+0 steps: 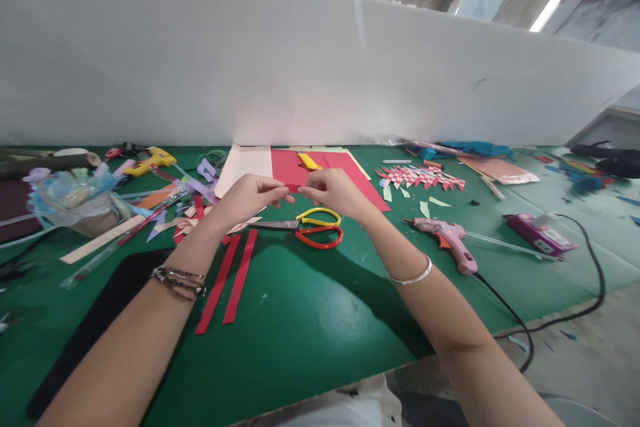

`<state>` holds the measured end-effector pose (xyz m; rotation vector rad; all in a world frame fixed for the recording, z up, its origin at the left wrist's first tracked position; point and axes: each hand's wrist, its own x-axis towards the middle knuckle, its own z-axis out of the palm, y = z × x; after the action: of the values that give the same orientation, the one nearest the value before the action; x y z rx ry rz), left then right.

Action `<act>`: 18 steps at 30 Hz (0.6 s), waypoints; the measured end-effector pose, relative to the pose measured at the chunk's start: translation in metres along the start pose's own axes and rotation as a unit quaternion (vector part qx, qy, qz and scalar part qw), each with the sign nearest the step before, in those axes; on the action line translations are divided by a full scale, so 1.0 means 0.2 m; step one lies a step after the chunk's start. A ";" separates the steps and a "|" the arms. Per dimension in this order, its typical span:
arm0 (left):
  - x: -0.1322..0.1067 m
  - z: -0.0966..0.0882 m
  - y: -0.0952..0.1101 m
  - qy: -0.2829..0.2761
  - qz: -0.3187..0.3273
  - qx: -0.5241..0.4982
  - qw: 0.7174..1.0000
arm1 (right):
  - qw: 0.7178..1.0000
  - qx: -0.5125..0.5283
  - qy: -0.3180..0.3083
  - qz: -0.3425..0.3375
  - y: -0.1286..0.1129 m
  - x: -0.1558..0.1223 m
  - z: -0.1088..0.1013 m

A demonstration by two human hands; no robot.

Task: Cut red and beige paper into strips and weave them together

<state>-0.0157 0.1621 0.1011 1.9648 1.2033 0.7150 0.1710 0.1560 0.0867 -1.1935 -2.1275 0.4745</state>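
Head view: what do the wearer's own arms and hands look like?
The left arm and right arm show no sleeves; the left hand and right hand are ungloved. A dark, several-stranded bracelet circles the left wrist, and a thin silvery bangle the right forearm.

A pink glue gun [457, 243] lies on a green tabletop [310, 327] to the right of the fingers [270, 195], its nozzle turned toward them, a clear glue stick [510, 246] jutting from its back. Farther right, a black cable [600, 273] loops past a purple box [540, 235]. Beyond the fingers, to the right, an orange packet [505, 171] lies near blue material [473, 147]. Well to their left, a yellow glue gun [154, 160] rests near a bundle of pale blue mesh [63, 195]. A white panel [300, 67] rises behind the fingers.
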 end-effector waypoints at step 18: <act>0.02 -0.13 -0.12 0.065 -0.071 -0.017 0.995 | 0.996 0.080 -0.017 0.036 0.08 -0.02 -0.18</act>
<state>-0.0460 0.1812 0.0970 1.8081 1.3852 0.7948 0.2075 0.1604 0.1018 -1.1805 -2.0372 0.6880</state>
